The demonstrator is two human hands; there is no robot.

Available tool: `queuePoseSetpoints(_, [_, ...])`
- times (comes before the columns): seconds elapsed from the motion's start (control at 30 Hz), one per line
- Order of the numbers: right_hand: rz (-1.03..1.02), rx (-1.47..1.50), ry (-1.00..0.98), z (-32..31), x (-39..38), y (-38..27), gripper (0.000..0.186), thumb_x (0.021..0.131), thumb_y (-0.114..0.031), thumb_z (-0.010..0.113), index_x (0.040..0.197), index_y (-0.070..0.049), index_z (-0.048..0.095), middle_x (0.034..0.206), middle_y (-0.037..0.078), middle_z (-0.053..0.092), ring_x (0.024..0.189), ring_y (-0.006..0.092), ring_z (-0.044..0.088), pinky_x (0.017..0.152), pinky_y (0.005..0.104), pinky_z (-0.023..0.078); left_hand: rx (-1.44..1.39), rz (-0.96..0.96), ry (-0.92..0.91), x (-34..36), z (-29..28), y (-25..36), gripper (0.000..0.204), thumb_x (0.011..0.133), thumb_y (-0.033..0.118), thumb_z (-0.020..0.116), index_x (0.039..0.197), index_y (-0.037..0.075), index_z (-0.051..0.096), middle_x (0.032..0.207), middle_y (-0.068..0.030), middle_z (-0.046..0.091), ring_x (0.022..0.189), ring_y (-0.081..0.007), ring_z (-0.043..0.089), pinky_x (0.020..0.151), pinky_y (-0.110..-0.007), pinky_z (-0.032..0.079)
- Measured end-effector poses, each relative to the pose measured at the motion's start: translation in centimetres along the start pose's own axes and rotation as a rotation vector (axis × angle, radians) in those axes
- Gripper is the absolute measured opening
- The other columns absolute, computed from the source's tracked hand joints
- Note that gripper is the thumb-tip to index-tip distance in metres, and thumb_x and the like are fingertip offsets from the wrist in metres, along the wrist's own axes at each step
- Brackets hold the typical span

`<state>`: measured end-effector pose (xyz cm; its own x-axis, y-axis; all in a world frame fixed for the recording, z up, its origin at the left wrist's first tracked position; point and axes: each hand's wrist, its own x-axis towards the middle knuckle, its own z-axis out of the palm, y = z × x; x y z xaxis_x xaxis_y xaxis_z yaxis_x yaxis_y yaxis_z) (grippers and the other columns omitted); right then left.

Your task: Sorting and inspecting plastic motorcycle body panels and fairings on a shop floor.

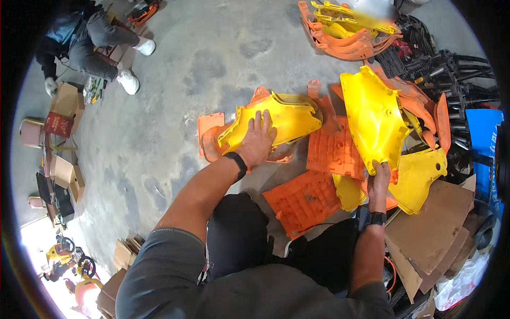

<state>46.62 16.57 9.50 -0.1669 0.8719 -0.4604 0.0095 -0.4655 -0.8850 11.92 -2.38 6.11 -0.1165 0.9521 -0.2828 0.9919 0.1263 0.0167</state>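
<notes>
Right hand (pixel 378 182) pinches tall panel (pixel 373 117) by one edge only, could tip; left hand (pixel 257 142) lies spread on curved panel (pixel 298 124).

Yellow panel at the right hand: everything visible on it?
The yellow panel looks like glossy moulded plastic, broad and curved, with irregular edges and a small round feature near its right side. It lies right of centre, its length running away from the person, with orange parts showing on both sides. The right hand grips its near end. Its underside is hidden.
</notes>
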Motion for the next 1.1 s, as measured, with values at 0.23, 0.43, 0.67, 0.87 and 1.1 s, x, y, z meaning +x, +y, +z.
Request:
queuePoseSetpoints(0.23, [-0.116, 0.058, -0.202, 3.1, -1.7, -1.3, 0.028, 0.087, -0.004, 0.056, 0.115, -0.006, 0.054, 0.1, 0.005, 0.064, 0.076, 0.016, 0.064, 0.06, 0.029, 0.053, -0.23, -0.013, 0.024, -1.9, -1.0, -0.2, 0.073, 0.078, 0.036, 0.072, 0.138, 0.005, 0.045, 0.152, -0.0302, 0.017, 0.14, -0.0477, 0.02, 0.111, -0.052, 0.027])
queuePoseSetpoints(0.43, [-0.055, -0.079, -0.251, 6.1, -2.0, -2.3, 0.028, 0.088, -0.006, 0.057, 0.115, -0.004, 0.054, 0.102, 0.006, 0.063, 0.076, 0.0151, 0.063, 0.062, 0.0289, 0.053, -0.271, 0.0, 0.035, -3.6, -1.2, -0.9, 0.077, 0.078, 0.037, 0.072, 0.142, 0.01, 0.041, 0.154, -0.0249, 0.018, 0.14, -0.0432, 0.023, 0.112, -0.049, 0.027])
queuePoseSetpoints(0.67, [-0.152, -0.297, -0.413, 9.3, -2.6, -3.3, 0.029, 0.091, -0.005, 0.053, 0.12, 0.002, 0.054, 0.098, 0.005, 0.062, 0.074, 0.0124, 0.06, 0.059, 0.0281, 0.05, -0.46, 0.127, 0.13, -5.3, -2.2, -1.6, 0.06, 0.078, 0.024, 0.071, 0.133, 0.009, 0.052, 0.139, -0.0199, 0.047, 0.128, -0.0363, 0.045, 0.105, -0.04, 0.039])
queuePoseSetpoints(0.87, [-0.163, -0.451, -0.525, 10.9, -2.4, -4.8, 0.023, 0.092, -0.008, 0.053, 0.112, 0.004, 0.058, 0.094, 0.004, 0.062, 0.074, 0.0114, 0.057, 0.062, 0.0277, 0.048, -1.052, -0.067, 0.133, -10.3, -3.3, -3.8, 0.028, 0.081, 0.021, 0.073, 0.103, 0.004, 0.069, 0.085, -0.0097, 0.071, 0.081, -0.0218, 0.068, 0.078, -0.031, 0.052])
queuePoseSetpoints(1.1, [-0.04, -0.789, -0.817, 14.3, -0.1, -5.2, 0.043, 0.088, -0.018, 0.062, 0.123, 0.007, 0.054, 0.11, 0.011, 0.062, 0.093, 0.0171, 0.061, 0.084, 0.028, 0.048, -1.388, -0.608, 0.177, -14.4, -0.8, -6.8, 0.027, 0.085, 0.025, 0.073, 0.083, 0.0, 0.063, 0.078, -0.0044, 0.065, 0.069, -0.0132, 0.062, 0.065, -0.026, 0.051])
